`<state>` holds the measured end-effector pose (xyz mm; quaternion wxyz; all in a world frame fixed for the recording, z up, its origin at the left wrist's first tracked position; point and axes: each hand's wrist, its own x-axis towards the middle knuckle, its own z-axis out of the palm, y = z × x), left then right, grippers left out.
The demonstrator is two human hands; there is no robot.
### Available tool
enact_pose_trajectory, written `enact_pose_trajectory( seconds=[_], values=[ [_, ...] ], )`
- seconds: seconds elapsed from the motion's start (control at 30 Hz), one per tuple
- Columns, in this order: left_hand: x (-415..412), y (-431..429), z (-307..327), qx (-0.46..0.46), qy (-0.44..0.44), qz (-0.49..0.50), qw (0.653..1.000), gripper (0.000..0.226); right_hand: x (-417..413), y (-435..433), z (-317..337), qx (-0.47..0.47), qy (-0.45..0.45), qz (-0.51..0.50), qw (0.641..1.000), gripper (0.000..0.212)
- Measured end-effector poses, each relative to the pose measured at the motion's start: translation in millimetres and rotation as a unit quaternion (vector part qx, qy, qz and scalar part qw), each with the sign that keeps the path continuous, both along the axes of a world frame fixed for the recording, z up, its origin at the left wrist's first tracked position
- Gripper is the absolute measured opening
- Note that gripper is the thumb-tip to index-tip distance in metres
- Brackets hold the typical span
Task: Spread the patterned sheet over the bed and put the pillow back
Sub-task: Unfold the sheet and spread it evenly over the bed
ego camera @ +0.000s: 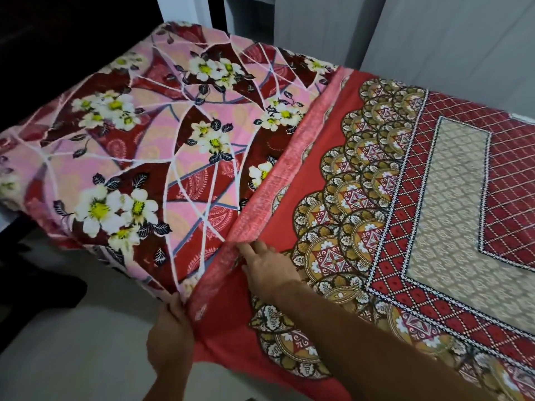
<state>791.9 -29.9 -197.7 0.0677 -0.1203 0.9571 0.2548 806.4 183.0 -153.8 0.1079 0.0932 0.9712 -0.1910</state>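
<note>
The red patterned sheet point(292, 169), thin cloth printed with gold scalloped medallions, a diamond lattice and a beige centre panel, lies flat over the bed on the palm side of our right hand point(269, 270). It covers only that part. Its pink hem point(260, 198) runs in a straight band away from our fingertips toward the far edge of the bed.

Our right fingers point(249, 251) lie straight and spread, pressing the cloth down just beside the hem. Below them, over the near side of the bed, our left hand point(170, 340) pinches the hanging corner of the hem, with its fingers curled behind the fold.

Beyond the hem, past the fingertips of both hands, a pink and maroon floral cover point(139, 140) with white blossoms is uncovered. Under our left wrist is pale tiled floor point(86, 342); grey wall panels point(434, 39) stand behind the bed. No pillow shows.

We judge the spreading about half done. To do this step well, we should take the hem in both hands, set well apart, and draw it evenly across the floral cover. We keep the band straight so the lattice border stays square to the bed. A one-handed pull would probably drag the flat part into creases. The overhang by our left fingers should match the far side.
</note>
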Motion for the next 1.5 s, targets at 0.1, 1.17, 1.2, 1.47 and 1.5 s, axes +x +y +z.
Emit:
enact_pose_trajectory(
  seconds=[0.1, 1.17, 1.2, 1.47, 1.5],
  values=[
    [-4.0, 1.6, -3.7, -0.046, 0.005, 0.052, 0.998, 0.06, 25.0, 8.1, 6.3, -0.008, 0.1, 0.028, 0.995, 0.052],
    [93.3, 147.9, 0.0, -0.198, 0.133, -0.546, 0.803, 0.077, 411.6, 172.8, -12.5, 0.129, 0.013, -0.466, 0.875, 0.066],
    [95.6, 150.6, 2.5, -0.204, 0.132, -0.535, 0.809, 0.078, 412.2, 173.4, -14.7, 0.113, -0.012, -0.458, 0.882, 0.07],
    [182.1, 257.8, 34.5, -0.067, 0.157, -0.618, 0.767, 0.073, 339.9, 41.2, -15.5, 0.01, 0.05, -0.136, 0.989, 0.067],
    [190.3, 267.2, 36.3, -0.053, 0.159, -0.625, 0.763, 0.072, 338.7, 33.7, -13.7, -0.013, 0.088, -0.071, 0.994, 0.059]
  ],
)
